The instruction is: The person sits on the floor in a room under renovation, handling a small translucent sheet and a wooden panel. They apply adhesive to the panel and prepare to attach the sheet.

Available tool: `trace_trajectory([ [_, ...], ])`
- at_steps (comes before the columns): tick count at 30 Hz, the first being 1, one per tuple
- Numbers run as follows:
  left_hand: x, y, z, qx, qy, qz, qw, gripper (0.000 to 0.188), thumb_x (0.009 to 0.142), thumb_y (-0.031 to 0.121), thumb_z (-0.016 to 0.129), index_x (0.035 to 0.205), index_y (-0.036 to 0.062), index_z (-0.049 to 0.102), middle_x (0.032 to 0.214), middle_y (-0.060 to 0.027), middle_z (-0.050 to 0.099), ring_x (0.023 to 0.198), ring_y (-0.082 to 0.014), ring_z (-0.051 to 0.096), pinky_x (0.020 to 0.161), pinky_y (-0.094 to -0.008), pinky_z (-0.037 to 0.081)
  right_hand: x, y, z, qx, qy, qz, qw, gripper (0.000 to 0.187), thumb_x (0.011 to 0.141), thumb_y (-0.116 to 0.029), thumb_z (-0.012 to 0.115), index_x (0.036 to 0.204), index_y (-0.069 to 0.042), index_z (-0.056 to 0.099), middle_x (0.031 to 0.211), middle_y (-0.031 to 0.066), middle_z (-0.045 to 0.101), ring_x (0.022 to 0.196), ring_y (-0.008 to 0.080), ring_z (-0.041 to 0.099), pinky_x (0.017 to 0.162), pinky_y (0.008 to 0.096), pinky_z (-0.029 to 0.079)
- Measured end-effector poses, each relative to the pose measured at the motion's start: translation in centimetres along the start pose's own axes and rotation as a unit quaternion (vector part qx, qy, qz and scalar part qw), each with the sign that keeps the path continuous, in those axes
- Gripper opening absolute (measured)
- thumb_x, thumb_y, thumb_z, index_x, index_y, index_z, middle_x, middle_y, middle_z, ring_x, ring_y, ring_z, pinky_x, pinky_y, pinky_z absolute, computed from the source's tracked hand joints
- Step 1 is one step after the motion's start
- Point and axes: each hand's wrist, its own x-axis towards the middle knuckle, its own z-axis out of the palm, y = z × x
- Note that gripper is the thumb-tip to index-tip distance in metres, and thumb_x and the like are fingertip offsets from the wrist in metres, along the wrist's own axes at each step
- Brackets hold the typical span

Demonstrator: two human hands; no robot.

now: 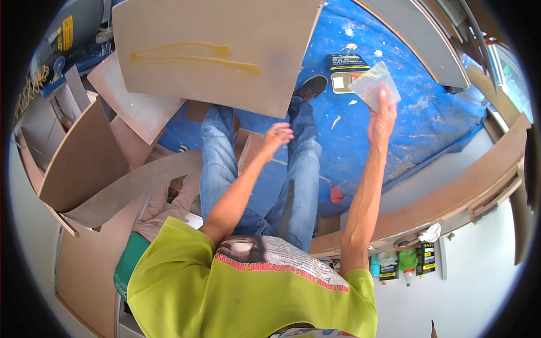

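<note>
My right hand (383, 115) is raised at the right, gripping a thin, translucent square plastic sheet (373, 89) between thumb and fingers. The sheet overlaps the corner of a black and yellow rectangular can (348, 63) on the floor behind it. My left hand (278, 136) hangs in front of my legs, slightly blurred, its fingers loosely bent and apart with nothing visible in them. Just beyond it is the near edge of a large grey-brown board (208, 28). Two streaks of yellow glue (197, 46) run across the board's face.
A blue sheet (417, 152) with pale splashes covers the floor. Curved wooden panels (84, 158) and a smaller flat board (132, 96) lean at the left. Behind them stands a grey machine (76, 28). A long curved wooden edge (439, 205) borders the right, with bottles (408, 262) near it.
</note>
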Motion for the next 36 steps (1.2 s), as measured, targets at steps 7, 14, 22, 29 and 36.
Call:
trace_trajectory([
  [7,-3.0,9.6,-8.7,-0.305,0.157,0.162,0.925,0.041,0.096,0.030,0.064,0.124,0.0070,0.044,0.104,-0.0108,0.061,0.096,-0.0253,0.065,0.093,-0.0465,0.054,-4.8,0.7,9.7,-0.260,-0.079,-0.085,0.959,0.039,0.099,-0.024,0.061,0.129,0.001,0.061,0.117,0.0095,0.068,0.106,0.0149,0.062,0.094,0.0294,0.048],
  [14,1.1,8.7,-10.7,-0.226,0.171,0.143,0.948,0.028,0.096,0.016,0.064,0.110,0.0079,0.041,0.091,-0.0056,0.057,0.073,-0.0157,0.062,0.078,-0.0368,0.057,-7.0,-0.5,16.8,-0.446,-0.124,-0.196,0.864,0.030,0.098,-0.020,0.062,0.122,-0.004,0.066,0.109,0.0116,0.071,0.099,0.0224,0.066,0.087,0.0330,0.050],
  [22,1.0,8.5,-11.8,-0.205,0.059,0.117,0.970,0.027,0.097,0.009,0.056,0.119,0.0063,0.041,0.108,-0.0095,0.057,0.085,-0.0194,0.065,0.083,-0.0381,0.057,-6.3,-0.7,24.9,-0.701,-0.379,-0.386,0.465,0.044,0.087,-0.002,0.059,0.126,-0.022,0.066,0.122,0.0044,0.066,0.110,0.0274,0.060,0.093,0.0392,0.047],
  [29,1.3,8.5,-10.5,-0.240,0.130,0.199,0.941,0.039,0.092,0.016,0.065,0.119,-0.0007,0.042,0.097,-0.0098,0.061,0.083,-0.0166,0.064,0.076,-0.0313,0.055,-2.3,2.8,26.4,-0.700,-0.502,-0.464,0.206,0.046,0.094,-0.008,0.048,0.131,-0.030,0.062,0.134,0.0019,0.061,0.129,0.0235,0.052,0.108,0.0415,0.035],
  [36,5.3,6.7,-9.7,-0.239,0.253,0.277,0.896,0.040,0.088,0.023,0.070,0.113,-0.0040,0.053,0.099,-0.0122,0.065,0.085,-0.0207,0.062,0.076,-0.0349,0.052,-0.9,2.9,23.2,-0.702,-0.504,-0.484,0.138,0.047,0.094,-0.008,0.047,0.135,-0.029,0.059,0.142,0.0009,0.055,0.135,0.0226,0.046,0.112,0.0448,0.030],
])
